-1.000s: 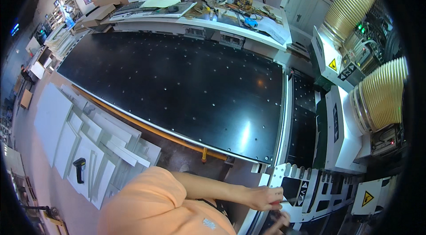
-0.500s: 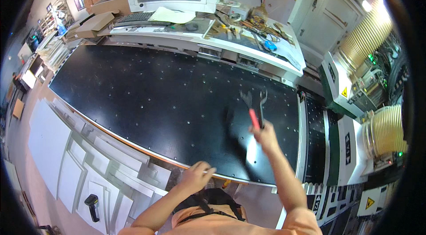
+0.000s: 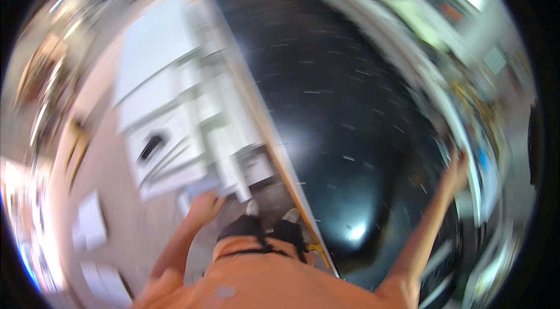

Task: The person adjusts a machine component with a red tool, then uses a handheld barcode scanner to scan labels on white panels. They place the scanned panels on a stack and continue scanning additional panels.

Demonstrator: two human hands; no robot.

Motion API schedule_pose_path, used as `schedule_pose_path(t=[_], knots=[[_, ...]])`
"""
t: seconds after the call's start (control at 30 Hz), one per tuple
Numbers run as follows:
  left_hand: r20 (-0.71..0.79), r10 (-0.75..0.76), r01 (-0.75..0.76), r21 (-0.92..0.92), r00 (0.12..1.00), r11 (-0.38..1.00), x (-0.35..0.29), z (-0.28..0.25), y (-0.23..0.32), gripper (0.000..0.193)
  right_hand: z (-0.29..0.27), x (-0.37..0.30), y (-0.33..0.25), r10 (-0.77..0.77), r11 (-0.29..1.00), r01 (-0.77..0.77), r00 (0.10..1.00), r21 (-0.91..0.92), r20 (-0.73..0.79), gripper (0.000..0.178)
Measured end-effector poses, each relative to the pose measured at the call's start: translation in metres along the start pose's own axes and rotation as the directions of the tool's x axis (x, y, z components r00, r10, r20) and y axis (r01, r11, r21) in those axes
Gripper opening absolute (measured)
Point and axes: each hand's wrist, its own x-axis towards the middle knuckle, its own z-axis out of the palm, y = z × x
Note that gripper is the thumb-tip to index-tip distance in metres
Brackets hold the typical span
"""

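Left hand (image 3: 204, 207) low, right hand (image 3: 458, 171) outstretched (hands apart, grips too blurred to tell).

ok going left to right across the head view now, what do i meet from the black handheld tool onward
black handheld tool → left hand → left shoe → right shoe → right hand → blurred blue thing

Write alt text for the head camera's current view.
A person's right hand is stretched over a flat, black, dotted machine bed at a cluttered white bench's edge; motion blur hides whether it holds anything. The left hand is near overlapping flat white panels, on which a small black handheld device lies.
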Motion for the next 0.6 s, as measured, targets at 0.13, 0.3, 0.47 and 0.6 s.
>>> schedule_pose_path(t=[0.13,0.3,0.47,0.6], knots=[[-0.169,-0.169,0.160,-0.067,0.971,0.985,0.000,-0.019,-0.068,0.039,-0.020,-0.286,-0.114,-0.026,0.919,-0.313,0.562,0.241,0.827,0.026],[-0.318,-0.288,0.289,-0.045,0.903,0.956,-0.003,-0.081,-0.149,0.028,-0.013,-0.462,-0.111,0.744,0.448,-0.607,-0.153,-0.656,0.650,0.022],[-0.487,-0.372,0.469,0.089,0.790,0.879,0.034,-0.143,-0.232,0.028,0.032,-0.540,-0.054,0.903,0.157,-0.905,-0.031,-0.396,0.428,0.025],[-0.356,-0.370,0.455,0.195,0.858,0.869,0.049,-0.163,-0.276,0.033,0.054,-0.572,-0.009,0.964,0.137,-0.974,0.089,-0.181,0.251,0.028]])
